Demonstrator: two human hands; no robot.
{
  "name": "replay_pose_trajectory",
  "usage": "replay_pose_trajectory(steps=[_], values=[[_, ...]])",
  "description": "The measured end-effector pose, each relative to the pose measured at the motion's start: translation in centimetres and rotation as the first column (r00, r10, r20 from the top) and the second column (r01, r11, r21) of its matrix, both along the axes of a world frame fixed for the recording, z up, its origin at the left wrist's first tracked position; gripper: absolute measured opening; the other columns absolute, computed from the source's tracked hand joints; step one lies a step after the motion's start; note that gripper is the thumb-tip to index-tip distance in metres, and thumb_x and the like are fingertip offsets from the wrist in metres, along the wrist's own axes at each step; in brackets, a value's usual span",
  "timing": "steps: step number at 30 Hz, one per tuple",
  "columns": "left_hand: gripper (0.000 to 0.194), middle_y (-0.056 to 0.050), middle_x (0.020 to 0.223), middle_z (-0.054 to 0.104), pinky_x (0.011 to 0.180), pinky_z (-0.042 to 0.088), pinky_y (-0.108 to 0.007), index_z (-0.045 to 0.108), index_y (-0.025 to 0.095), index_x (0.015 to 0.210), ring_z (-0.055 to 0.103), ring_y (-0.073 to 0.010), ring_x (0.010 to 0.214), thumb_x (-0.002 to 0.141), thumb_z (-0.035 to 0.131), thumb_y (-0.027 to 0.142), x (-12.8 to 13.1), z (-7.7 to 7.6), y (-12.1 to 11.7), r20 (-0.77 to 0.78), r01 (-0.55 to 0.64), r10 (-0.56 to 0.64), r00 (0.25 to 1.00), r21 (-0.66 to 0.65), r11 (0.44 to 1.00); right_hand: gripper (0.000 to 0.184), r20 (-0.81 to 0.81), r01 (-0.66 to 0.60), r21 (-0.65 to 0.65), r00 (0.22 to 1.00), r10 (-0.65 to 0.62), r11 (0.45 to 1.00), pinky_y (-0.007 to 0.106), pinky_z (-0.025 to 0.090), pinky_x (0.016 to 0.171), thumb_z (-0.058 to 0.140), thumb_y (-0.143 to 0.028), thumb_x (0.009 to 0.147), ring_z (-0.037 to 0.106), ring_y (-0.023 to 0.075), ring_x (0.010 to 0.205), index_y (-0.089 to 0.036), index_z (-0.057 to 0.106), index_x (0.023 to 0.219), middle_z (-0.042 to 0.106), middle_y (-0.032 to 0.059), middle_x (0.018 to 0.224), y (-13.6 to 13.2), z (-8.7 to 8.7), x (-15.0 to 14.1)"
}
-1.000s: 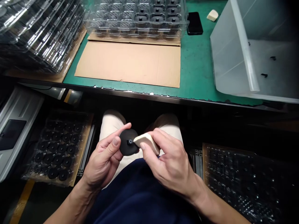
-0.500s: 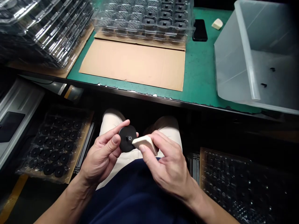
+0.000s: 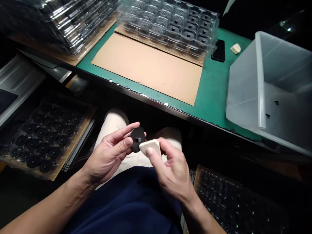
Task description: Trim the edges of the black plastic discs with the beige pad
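Over my lap, my left hand (image 3: 110,155) pinches a round black disc (image 3: 136,139) with a small hub in its middle. Thumb and fingers hold its rim, face turned up. My right hand (image 3: 170,170) grips a cream wedge-shaped block (image 3: 149,147) and presses its corner against the disc's edge beside the hub. Both hands are closed on what they hold.
A green bench (image 3: 212,94) carries a cardboard sheet (image 3: 148,66), clear blister trays (image 3: 168,22) with black discs, a stack of empty trays (image 3: 65,19), a black phone (image 3: 218,51), another cream block (image 3: 235,48) and a translucent bin (image 3: 270,91). Trays of discs lie low at left (image 3: 44,136) and right (image 3: 234,201).
The view has tilted and shifted; the bench now runs diagonally. The disc sits slightly higher and more edge-on in my left hand, with the cream block still against it.
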State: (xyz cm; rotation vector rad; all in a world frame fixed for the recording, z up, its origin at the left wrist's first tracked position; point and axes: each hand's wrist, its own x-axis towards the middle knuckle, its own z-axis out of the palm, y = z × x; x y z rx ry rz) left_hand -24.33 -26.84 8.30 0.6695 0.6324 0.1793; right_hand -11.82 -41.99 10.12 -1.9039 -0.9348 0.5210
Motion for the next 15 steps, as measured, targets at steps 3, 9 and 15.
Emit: replay_pose_trajectory(steps=[3, 9, 15], values=[[0.039, -0.009, 0.117, 0.075, 0.101, 0.056, -0.03, 0.073, 0.024, 0.133, 0.069, -0.022, 0.111, 0.094, 0.076, 0.033, -0.1, 0.0, 0.5, -0.03, 0.075, -0.074, 0.997, 0.029, 0.997, 0.019, 0.007, -0.05, 0.001, 0.999, 0.05, 0.999, 0.033, 0.036, 0.063, 0.056, -0.024, 0.104, 0.045, 0.0156, 0.066, -0.018, 0.062, 0.087, 0.049, 0.0, 0.074, -0.1, -0.2, -0.3], [0.045, -0.014, 0.09, 0.072, 0.061, 0.059, -0.026, 0.078, 0.011, 0.121, 0.068, -0.0196, 0.073, 0.1, 0.064, 0.049, -0.8, -0.7, 1.6, -0.006, 0.446, -0.451, 0.893, -0.138, 0.885, 0.022, 0.306, -0.334, 0.036, 0.901, 0.307, 0.942, 0.038, 0.041, 0.08, 0.055, -0.013, 0.103, 0.054, 0.0212, 0.09, -0.02, 0.068, 0.119, 0.064, 0.0073, 0.106, -0.1, 0.1, 1.0], [0.033, -0.011, 0.117, 0.075, 0.089, 0.063, -0.03, 0.075, 0.021, 0.127, 0.073, -0.0201, 0.1, 0.097, 0.073, 0.035, -0.3, -1.3, 0.9, 0.046, 0.139, -0.133, 0.99, -0.191, 0.972, 0.014, 0.338, -0.157, -0.005, 0.929, 0.149, 0.988, 0.036, 0.039, 0.073, 0.057, -0.021, 0.103, 0.052, 0.0186, 0.078, -0.016, 0.068, 0.097, 0.062, 0.0049, 0.086, 0.9, 0.4, 0.9]])
